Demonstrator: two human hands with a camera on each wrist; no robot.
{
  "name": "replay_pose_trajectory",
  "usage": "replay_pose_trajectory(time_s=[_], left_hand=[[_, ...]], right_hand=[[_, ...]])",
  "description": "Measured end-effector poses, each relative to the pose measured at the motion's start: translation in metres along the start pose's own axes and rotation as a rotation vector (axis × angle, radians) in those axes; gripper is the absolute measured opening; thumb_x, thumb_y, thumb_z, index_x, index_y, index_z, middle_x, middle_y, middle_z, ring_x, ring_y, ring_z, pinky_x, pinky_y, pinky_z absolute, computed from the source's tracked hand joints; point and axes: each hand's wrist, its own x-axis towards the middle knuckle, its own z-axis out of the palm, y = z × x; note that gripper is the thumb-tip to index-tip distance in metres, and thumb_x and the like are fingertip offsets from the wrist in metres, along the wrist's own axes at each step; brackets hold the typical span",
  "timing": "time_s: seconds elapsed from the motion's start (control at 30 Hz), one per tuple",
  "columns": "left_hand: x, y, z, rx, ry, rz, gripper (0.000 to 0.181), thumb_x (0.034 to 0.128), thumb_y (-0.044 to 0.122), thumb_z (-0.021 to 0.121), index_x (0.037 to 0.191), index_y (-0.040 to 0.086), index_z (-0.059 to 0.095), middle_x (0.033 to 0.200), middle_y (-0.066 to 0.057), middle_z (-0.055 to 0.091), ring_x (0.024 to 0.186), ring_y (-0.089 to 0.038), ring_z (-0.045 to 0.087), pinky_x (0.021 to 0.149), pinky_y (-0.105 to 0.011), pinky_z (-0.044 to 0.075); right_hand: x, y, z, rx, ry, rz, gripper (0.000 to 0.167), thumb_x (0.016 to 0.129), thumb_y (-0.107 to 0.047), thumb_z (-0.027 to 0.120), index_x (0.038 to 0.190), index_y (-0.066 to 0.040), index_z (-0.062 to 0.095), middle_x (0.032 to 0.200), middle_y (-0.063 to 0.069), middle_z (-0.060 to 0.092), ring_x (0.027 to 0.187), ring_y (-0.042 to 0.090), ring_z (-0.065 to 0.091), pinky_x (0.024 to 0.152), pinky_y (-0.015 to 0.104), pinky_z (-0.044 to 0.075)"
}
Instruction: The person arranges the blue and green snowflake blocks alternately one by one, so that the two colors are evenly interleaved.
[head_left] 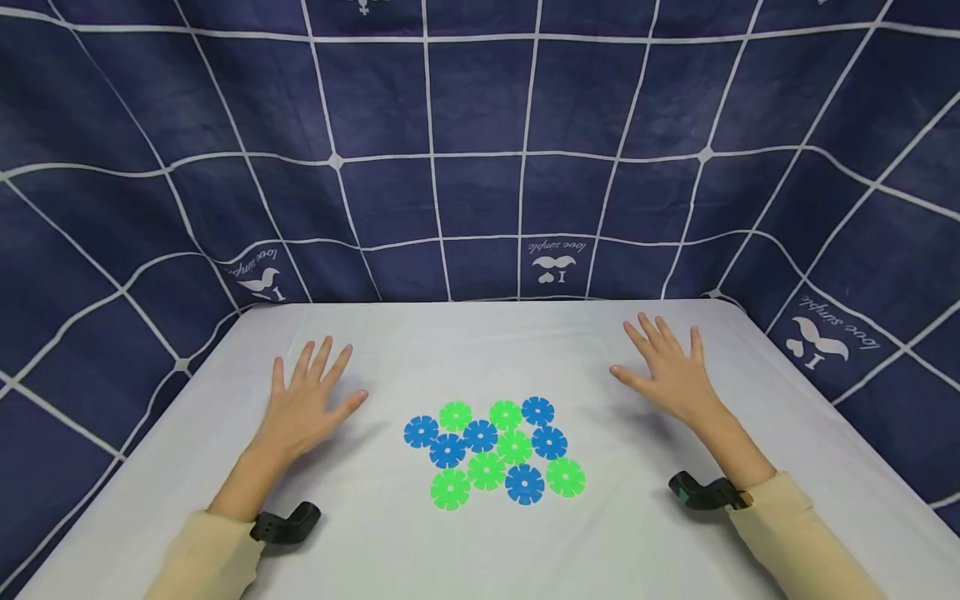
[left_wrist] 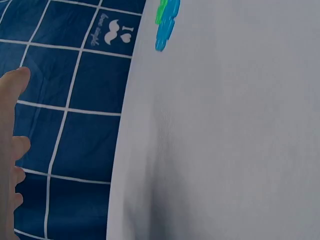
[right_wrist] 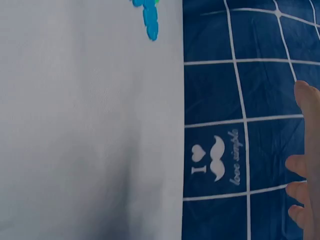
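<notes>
Several flat, notched plastic discs lie in a loose cluster at the middle of the table, some blue [head_left: 524,484] and some green [head_left: 450,489]. Left of the cluster is my left hand [head_left: 303,408], its fingers spread and holding nothing. My right hand [head_left: 671,375] is on the other side, also with spread fingers and no object in it. Both hands are apart from the discs. In the left wrist view a blue disc [left_wrist: 167,25] shows at the top edge. The right wrist view catches blue discs [right_wrist: 150,20] at its top.
A white cloth [head_left: 360,550] covers the table. Dark blue fabric with white grid lines [head_left: 480,200] hangs behind it and along both sides. Black wrist cameras [head_left: 287,525] are strapped to both forearms, next to the pale yellow sleeves [head_left: 206,554].
</notes>
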Motion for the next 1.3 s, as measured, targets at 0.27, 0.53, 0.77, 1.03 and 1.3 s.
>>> replay_pose_trajectory(time_s=[0.27,0.53,0.77,1.03,1.3], left_hand=[[0.003,0.018,0.003,0.024,0.009,0.043,0.077,0.0839,0.062,0.041,0.145,0.019,0.021,0.151,-0.016,0.016,0.138,-0.038,0.012,0.104,-0.063,-0.002],[0.007,0.042,0.012,0.016,0.005,0.103,0.077,0.0826,0.061,0.044,0.144,0.018,0.026,0.151,-0.013,0.021,0.139,-0.035,0.013,0.106,-0.059,-0.002],[0.008,0.065,0.018,-0.056,0.048,0.127,0.068,0.0815,0.06,0.047,0.137,0.02,0.041,0.141,-0.008,0.038,0.131,-0.029,0.03,0.104,-0.055,0.014],[0.005,0.083,0.023,-0.149,0.094,0.072,0.05,0.0834,0.05,0.052,0.122,0.02,0.055,0.122,-0.005,0.053,0.113,-0.024,0.048,0.088,-0.046,0.031],[0.004,0.078,0.038,-0.224,0.062,0.038,0.036,0.083,0.038,0.059,0.112,0.016,0.062,0.112,-0.004,0.059,0.104,-0.023,0.054,0.078,-0.04,0.038]], right_hand=[[0.004,-0.028,0.004,-0.003,-0.007,-0.049,0.078,0.082,-0.057,0.049,0.143,-0.014,0.027,0.15,0.014,0.021,0.139,0.036,0.016,0.104,0.062,-0.008],[0.008,-0.068,0.012,-0.007,0.038,-0.173,0.071,0.08,-0.057,0.05,0.14,-0.022,0.035,0.149,0.009,0.027,0.138,0.032,0.021,0.106,0.061,-0.004],[0.011,-0.102,0.023,0.04,0.065,-0.287,0.065,0.084,-0.062,0.039,0.138,-0.025,0.039,0.146,0.005,0.034,0.136,0.028,0.029,0.108,0.058,0.0],[0.015,-0.136,0.039,0.094,0.074,-0.371,0.083,0.08,-0.076,0.006,0.136,-0.026,0.041,0.142,0.002,0.041,0.131,0.026,0.037,0.109,0.056,0.006],[0.023,-0.173,0.058,0.162,0.026,-0.375,0.058,0.087,-0.058,0.038,0.134,-0.025,0.044,0.139,0.0,0.044,0.129,0.021,0.039,0.108,0.055,0.012]])
